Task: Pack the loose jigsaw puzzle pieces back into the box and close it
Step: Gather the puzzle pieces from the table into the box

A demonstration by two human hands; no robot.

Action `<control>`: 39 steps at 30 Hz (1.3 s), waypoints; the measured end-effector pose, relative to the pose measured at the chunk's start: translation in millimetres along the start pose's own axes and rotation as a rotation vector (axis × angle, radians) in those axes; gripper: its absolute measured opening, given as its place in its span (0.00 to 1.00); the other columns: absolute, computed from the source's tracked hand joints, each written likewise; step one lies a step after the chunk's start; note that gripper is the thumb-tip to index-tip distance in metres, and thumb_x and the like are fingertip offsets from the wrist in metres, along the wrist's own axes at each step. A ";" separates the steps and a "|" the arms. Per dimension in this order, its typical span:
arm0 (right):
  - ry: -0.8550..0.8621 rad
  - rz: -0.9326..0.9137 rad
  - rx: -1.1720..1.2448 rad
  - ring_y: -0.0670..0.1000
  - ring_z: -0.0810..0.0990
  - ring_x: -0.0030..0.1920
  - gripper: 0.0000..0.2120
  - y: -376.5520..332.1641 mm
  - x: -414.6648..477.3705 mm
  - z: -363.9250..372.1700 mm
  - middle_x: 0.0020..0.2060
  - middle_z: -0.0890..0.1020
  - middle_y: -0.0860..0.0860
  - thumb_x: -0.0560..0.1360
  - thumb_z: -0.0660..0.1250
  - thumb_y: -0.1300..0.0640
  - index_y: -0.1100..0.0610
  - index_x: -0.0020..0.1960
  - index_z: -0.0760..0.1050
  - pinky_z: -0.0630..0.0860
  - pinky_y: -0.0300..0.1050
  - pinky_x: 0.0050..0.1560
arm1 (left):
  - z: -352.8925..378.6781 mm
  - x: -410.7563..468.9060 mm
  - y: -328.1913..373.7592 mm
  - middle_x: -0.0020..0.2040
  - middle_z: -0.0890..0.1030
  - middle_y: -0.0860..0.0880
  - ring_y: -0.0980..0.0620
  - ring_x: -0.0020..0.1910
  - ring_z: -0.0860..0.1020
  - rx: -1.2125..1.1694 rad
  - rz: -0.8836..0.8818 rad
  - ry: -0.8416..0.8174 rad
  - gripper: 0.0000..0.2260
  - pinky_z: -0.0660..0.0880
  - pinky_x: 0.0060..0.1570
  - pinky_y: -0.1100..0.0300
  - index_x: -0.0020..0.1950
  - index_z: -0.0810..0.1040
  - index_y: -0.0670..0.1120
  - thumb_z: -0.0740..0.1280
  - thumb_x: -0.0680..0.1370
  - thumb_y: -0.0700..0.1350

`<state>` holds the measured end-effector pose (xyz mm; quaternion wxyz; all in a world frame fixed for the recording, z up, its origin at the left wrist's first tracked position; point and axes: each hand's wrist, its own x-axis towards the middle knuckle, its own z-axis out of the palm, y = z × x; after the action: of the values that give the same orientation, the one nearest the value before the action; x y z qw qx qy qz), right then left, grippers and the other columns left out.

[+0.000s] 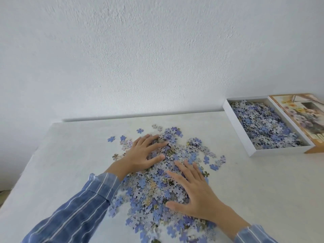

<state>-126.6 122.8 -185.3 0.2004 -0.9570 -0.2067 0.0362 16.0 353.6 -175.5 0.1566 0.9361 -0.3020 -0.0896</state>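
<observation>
A wide heap of loose jigsaw pieces (157,186), mostly blue and grey, covers the middle of the white table (70,163). My left hand (142,154) lies flat on the heap's far left part, fingers spread and pointing right. My right hand (194,190) lies flat on the near right part, fingers spread and pointing up-left. Neither hand holds a piece. At the far right stands the open white box (245,146), partly filled with pieces (263,127). Its lid (301,113), printed with flowers, lies just to the right of the box.
A few stray pieces (213,166) lie apart at the heap's right edge, and others (140,131) at its far side. A white wall (157,58) rises right behind the table. The table's left edge (26,172) runs diagonally toward me.
</observation>
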 end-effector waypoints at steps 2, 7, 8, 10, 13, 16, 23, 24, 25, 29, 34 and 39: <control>0.024 0.003 -0.006 0.48 0.37 0.80 0.40 3.8 -11.5 -6.0 0.80 0.43 0.41 0.73 0.54 0.22 0.37 0.79 0.50 0.38 0.56 0.78 | -5.3 -14.2 3.0 0.80 0.48 0.59 0.56 0.78 0.44 -0.053 0.029 0.050 0.27 0.39 0.75 0.48 0.74 0.53 0.72 0.48 0.75 0.73; -0.015 0.076 -0.040 0.49 0.36 0.80 0.42 16.0 -55.0 -8.5 0.80 0.39 0.42 0.71 0.53 0.20 0.34 0.78 0.45 0.40 0.57 0.77 | -9.8 -58.3 -7.6 0.80 0.53 0.57 0.56 0.79 0.50 -0.047 0.011 0.204 0.30 0.45 0.77 0.42 0.75 0.58 0.68 0.52 0.74 0.74; -0.019 0.092 -0.053 0.50 0.36 0.80 0.43 16.1 -60.0 -6.8 0.80 0.39 0.43 0.70 0.53 0.20 0.34 0.79 0.44 0.40 0.58 0.76 | -7.6 -67.9 -9.4 0.80 0.53 0.57 0.56 0.79 0.51 -0.053 0.010 0.231 0.30 0.46 0.76 0.41 0.75 0.59 0.67 0.54 0.74 0.74; -0.005 0.118 -0.058 0.52 0.38 0.80 0.45 14.7 -65.7 -3.1 0.81 0.40 0.46 0.69 0.54 0.19 0.36 0.79 0.45 0.42 0.58 0.76 | 0.0 -87.2 -10.5 0.80 0.53 0.56 0.54 0.79 0.51 -0.048 0.011 0.267 0.31 0.49 0.75 0.38 0.75 0.61 0.64 0.57 0.74 0.73; -0.025 0.157 -0.063 0.52 0.34 0.79 0.48 9.6 -64.1 0.6 0.80 0.36 0.47 0.68 0.53 0.18 0.37 0.79 0.39 0.38 0.58 0.76 | 15.3 -114.1 -1.0 0.81 0.47 0.55 0.49 0.80 0.45 0.000 -0.016 0.174 0.38 0.46 0.74 0.34 0.77 0.56 0.65 0.56 0.69 0.77; -0.013 0.183 -0.100 0.52 0.33 0.79 0.49 3.6 -53.7 4.9 0.79 0.34 0.49 0.69 0.51 0.19 0.40 0.80 0.37 0.36 0.58 0.76 | 28.3 -124.4 18.1 0.80 0.40 0.55 0.44 0.78 0.36 0.131 -0.017 0.071 0.44 0.41 0.73 0.32 0.77 0.47 0.67 0.54 0.65 0.81; 0.000 0.182 -0.044 0.48 0.29 0.77 0.43 -3.6 -21.4 4.7 0.78 0.33 0.46 0.71 0.43 0.19 0.37 0.78 0.36 0.31 0.58 0.76 | 34.0 -103.5 55.7 0.79 0.39 0.59 0.47 0.78 0.34 0.078 -0.075 0.086 0.39 0.33 0.72 0.35 0.76 0.44 0.70 0.50 0.68 0.80; 0.010 0.175 -0.015 0.47 0.29 0.77 0.41 -0.6 -18.9 1.5 0.78 0.33 0.44 0.71 0.42 0.20 0.35 0.78 0.37 0.31 0.56 0.76 | 31.4 -100.3 56.0 0.79 0.39 0.60 0.50 0.78 0.36 0.047 -0.099 0.105 0.37 0.32 0.73 0.37 0.75 0.45 0.70 0.49 0.69 0.80; 0.038 0.169 0.014 0.46 0.31 0.78 0.39 4.8 -16.1 -3.0 0.79 0.35 0.43 0.72 0.42 0.21 0.35 0.78 0.40 0.31 0.54 0.77 | 28.0 -97.1 52.8 0.79 0.40 0.61 0.52 0.79 0.39 0.018 -0.124 0.137 0.36 0.34 0.74 0.39 0.75 0.46 0.70 0.47 0.69 0.79; 0.142 0.278 0.006 0.48 0.36 0.79 0.37 46.6 -5.0 -23.8 0.80 0.39 0.45 0.75 0.38 0.24 0.38 0.79 0.46 0.30 0.53 0.77 | 10.4 -87.1 12.6 0.80 0.52 0.56 0.53 0.77 0.56 -0.052 -0.240 0.309 0.35 0.48 0.75 0.45 0.77 0.58 0.61 0.48 0.74 0.75; 0.071 0.386 -0.025 0.49 0.36 0.79 0.42 83.5 5.7 -29.8 0.80 0.40 0.46 0.71 0.32 0.21 0.40 0.80 0.42 0.33 0.53 0.77 | 1.2 -73.7 -49.8 0.80 0.54 0.50 0.47 0.78 0.56 -0.012 -0.450 0.327 0.38 0.53 0.74 0.43 0.77 0.58 0.58 0.45 0.72 0.76; 0.033 0.345 -0.060 0.49 0.37 0.79 0.41 78.5 27.5 -23.4 0.80 0.40 0.48 0.74 0.33 0.25 0.45 0.80 0.38 0.33 0.50 0.77 | 2.4 -51.3 -61.3 0.80 0.44 0.48 0.49 0.79 0.43 0.003 -0.507 0.178 0.43 0.43 0.77 0.47 0.80 0.48 0.53 0.37 0.72 0.76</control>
<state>-68.0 60.0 -194.7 0.1657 -0.9843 -0.0372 0.0481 7.2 430.5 -195.3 0.1535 0.9863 -0.0431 -0.0430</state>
